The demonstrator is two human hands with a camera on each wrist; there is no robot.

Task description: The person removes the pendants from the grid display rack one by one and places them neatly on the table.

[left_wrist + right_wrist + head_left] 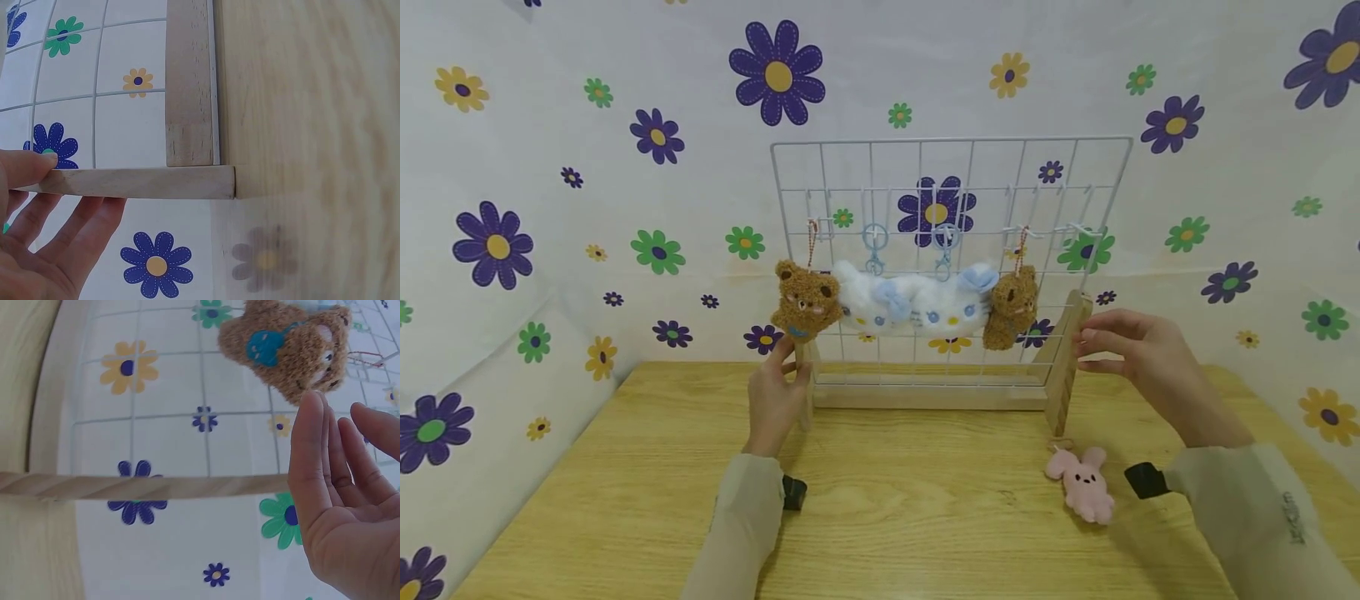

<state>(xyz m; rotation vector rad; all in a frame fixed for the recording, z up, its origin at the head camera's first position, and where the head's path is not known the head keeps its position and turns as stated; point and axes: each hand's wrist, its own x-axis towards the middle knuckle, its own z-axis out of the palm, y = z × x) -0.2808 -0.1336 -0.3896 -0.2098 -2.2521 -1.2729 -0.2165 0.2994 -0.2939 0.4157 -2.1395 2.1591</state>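
Standing upright, white wire rack (951, 167) on wooden feet, plush-hung.

Bare tabletop (887, 508) before plush-hung rack (951, 250)

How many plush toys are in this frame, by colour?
Brown bears: 2, left and right, hanging on the wire grid rack
White with blue bows: 2, and, hanging between them
Pink bunny: 1, lying on the table
Total: 5
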